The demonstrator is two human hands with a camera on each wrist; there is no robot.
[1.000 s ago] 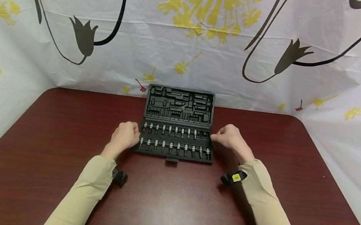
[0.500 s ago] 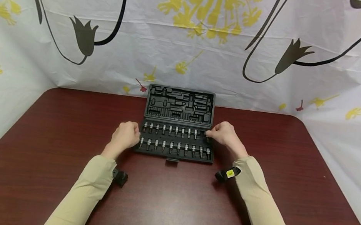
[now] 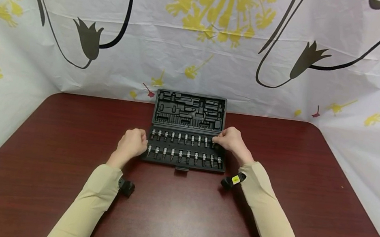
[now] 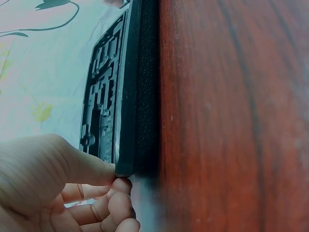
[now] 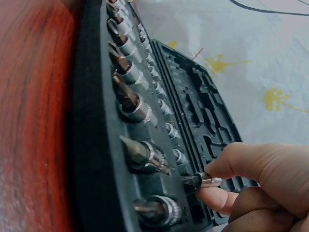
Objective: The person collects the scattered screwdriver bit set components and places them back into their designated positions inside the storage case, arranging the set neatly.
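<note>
A black socket-set case (image 3: 178, 146) lies unfolded on the table, with two rows of silver bit sockets in its near half. At its left edge my left hand (image 3: 131, 142) grips the case, thumb and forefinger pinching the corner in the left wrist view. My right hand (image 3: 232, 139) is over the right end of the back row. Between its thumb and forefinger it pinches a bit socket (image 5: 207, 181), the bit pointing toward the front row. Other bit sockets (image 5: 137, 108) sit in their slots beside it, bits toward the front edge.
The lid (image 3: 190, 111) of the case lies folded back, showing its moulded hollows. A latch (image 3: 181, 169) juts from the front edge. Behind the dark red table (image 3: 175, 214) hangs a white patterned cloth (image 3: 140, 58).
My right hand has moved left, from the case's right edge to over the right end of the back row, carrying the bit socket. My left hand has stayed at the left edge.
</note>
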